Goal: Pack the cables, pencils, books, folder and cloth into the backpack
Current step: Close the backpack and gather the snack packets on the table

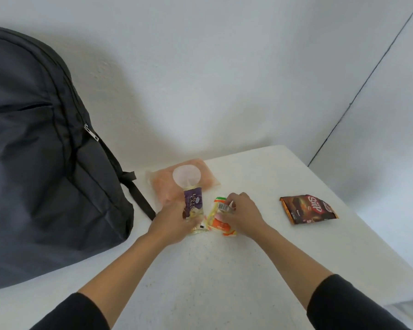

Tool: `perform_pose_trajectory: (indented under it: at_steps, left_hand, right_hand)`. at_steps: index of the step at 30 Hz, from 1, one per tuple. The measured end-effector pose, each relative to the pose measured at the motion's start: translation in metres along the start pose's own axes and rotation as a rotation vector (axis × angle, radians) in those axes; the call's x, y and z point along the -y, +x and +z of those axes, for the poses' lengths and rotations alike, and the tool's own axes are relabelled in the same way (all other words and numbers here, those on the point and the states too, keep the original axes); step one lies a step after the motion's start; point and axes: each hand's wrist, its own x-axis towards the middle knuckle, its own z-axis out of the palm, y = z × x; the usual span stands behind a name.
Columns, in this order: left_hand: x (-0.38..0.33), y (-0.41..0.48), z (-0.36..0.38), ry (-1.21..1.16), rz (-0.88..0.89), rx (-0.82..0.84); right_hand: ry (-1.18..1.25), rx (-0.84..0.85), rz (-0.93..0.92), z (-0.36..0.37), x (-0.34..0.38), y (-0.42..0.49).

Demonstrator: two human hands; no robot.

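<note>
Here, at the far left of my feed, the dark backpack [34,151] lies slumped on the white worktop [224,270], its zips drawn shut as far as I can see and a black strap [138,194] trailing out from its lower right corner. Just right of that strap sits a flat, translucent peach-coloured packet [162,186] with a pale round patch on its top, close to the wall at the back edge of the worktop. Over its near edge lies a purple snack wrapper [193,206] printed "Layer Cake", and my left hand [174,225] is on it: the fingers are curled around the wrapper's lower half, holding it, with the thumb side pressed against its left edge. Touching that wrapper on its right is an orange, yellow and white packet [218,221] with a barcode label near its top; my right hand [241,213] is bent over it, fingers narrowed and pinching the upper end by the label. Both forearms are bare, with black sleeves pushed up near the bottom of the view. Well apart to the right, alone on the worktop, lies a brown snack packet [308,211] with red lettering, flat and slightly turned.
</note>
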Motion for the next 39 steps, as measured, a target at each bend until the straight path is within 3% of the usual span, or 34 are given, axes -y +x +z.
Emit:
perform_pose_trajectory:
  at_steps: [3, 7, 11, 14, 19, 25, 27, 31, 39]
  left_hand:
    - [-0.003, -0.011, -0.004, -0.022, 0.003, -0.04]
    - [-0.013, -0.028, -0.048, -0.093, 0.024, -0.117]
    - [-0.021, -0.064, -0.105, -0.149, 0.122, -0.325]
    - [-0.023, -0.1, -0.145, -0.162, 0.186, -0.513]
    - [-0.014, -0.148, -0.213, -0.062, 0.258, -0.801]
    - [0.005, -0.175, -0.293, 0.154, 0.201, -1.023]
    - [0.012, -0.172, -0.316, 0.202, 0.187, -1.001]
    - [0.027, -0.16, -0.348, 0.353, 0.078, -0.769]
    - [0.041, -0.17, -0.374, 0.457, 0.032, -0.41]
  right_hand:
    - [0.059, 0.001, -0.046, -0.003, 0.003, -0.005]
    - [0.326, -0.039, -0.101, -0.021, 0.032, -0.016]
    - [0.651, -0.057, -0.162, -0.037, 0.087, -0.027]
    - [0.837, 0.023, -0.21, -0.036, 0.13, -0.035]
    - [0.999, 0.148, -0.365, -0.033, 0.2, -0.055]
    - [1.029, 0.067, -0.624, -0.042, 0.292, -0.067]
    - [1.041, -0.005, -0.718, -0.044, 0.321, -0.064]
    - [0.957, -0.145, -0.86, -0.042, 0.372, -0.052]
    - [0.239, -0.112, -0.942, -0.022, 0.386, -0.039]
